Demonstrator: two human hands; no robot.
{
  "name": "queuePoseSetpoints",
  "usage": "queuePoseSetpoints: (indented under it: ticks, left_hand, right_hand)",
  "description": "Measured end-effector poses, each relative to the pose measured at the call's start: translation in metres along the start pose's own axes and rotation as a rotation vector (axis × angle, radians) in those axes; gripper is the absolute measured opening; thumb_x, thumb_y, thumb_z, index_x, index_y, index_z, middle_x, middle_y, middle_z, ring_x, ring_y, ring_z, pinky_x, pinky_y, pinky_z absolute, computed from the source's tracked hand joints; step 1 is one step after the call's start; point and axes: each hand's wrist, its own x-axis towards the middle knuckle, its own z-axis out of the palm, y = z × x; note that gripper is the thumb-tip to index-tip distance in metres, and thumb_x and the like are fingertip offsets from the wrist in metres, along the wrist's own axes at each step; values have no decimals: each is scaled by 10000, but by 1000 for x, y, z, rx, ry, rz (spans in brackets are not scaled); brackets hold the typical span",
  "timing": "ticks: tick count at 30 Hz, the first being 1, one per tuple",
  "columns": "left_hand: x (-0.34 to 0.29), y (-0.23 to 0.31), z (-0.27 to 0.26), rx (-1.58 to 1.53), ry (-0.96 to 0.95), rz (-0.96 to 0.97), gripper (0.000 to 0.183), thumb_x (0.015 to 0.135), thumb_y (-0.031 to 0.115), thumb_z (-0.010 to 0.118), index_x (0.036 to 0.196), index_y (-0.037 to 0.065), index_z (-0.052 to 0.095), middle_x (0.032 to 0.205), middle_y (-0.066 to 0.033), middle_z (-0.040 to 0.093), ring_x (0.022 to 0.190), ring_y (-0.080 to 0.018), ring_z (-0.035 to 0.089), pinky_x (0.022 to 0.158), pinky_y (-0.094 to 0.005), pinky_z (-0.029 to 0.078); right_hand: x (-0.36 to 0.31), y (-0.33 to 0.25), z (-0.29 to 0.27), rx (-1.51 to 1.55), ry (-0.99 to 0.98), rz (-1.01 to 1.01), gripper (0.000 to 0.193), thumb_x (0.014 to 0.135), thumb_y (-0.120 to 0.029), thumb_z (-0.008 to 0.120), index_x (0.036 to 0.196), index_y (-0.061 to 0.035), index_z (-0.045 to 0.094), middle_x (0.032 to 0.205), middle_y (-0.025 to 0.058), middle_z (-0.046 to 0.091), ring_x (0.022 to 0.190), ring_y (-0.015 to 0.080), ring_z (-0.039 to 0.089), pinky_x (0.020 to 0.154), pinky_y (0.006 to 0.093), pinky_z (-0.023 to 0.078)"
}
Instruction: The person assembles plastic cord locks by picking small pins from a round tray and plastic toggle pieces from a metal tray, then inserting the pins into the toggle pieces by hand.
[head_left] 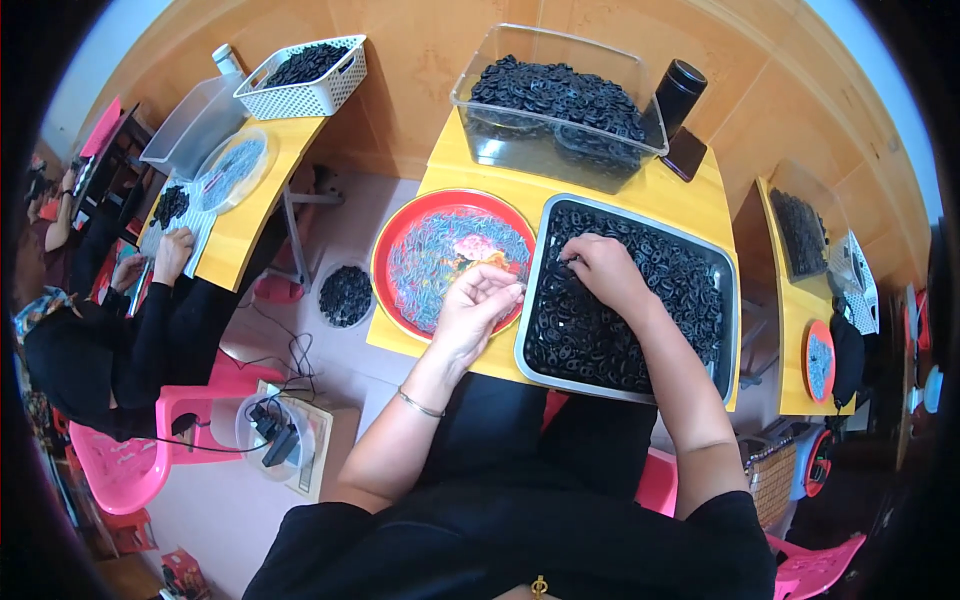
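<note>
My left hand (pixel 478 308) is closed in a pinch above the right rim of a red round tray (pixel 384 222). Whatever lies between its fingertips is too small to make out. Many thin grey-blue slivers (pixel 425 285) cover that tray, with a pink and yellow patch among them. My right hand (pixel 605 270) reaches into a rectangular metal tray (pixel 590 383), its fingers bent together over the small black looped pieces (pixel 640 335) that fill it. The fingertips touch the pieces at the tray's upper left, and what they grip is hidden.
Behind the trays stands a clear plastic bin (pixel 560 150) heaped with black pieces, beside a dark cylindrical canister (pixel 680 92). At left a person in black (pixel 95 350) works at another yellow table (pixel 262 190). On the floor are a tub of black pieces (pixel 346 296) and cables (pixel 290 360).
</note>
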Motion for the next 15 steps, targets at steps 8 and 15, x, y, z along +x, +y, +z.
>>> queuePoseSetpoints:
  ticks: [8, 15]
  left_hand:
    - [-1, 2, 2, -40, 8, 49, 175, 794, -48, 572, 939, 23, 508, 869, -77, 600, 801, -113, 591, 751, -226, 492]
    - [1, 0, 6, 109, 5, 185, 209, 780, -56, 584, 952, 25, 498, 875, -66, 600, 822, -104, 585, 757, -219, 485]
  right_hand:
    - [4, 0, 15, -105, -38, 62, 72, 694, -21, 552, 751, -45, 589, 752, 142, 569, 751, 318, 579, 686, 407, 465]
    - [-12, -20, -2, 96, -40, 105, 97, 714, -48, 598, 809, -46, 616, 755, 119, 579, 712, 263, 589, 666, 344, 476]
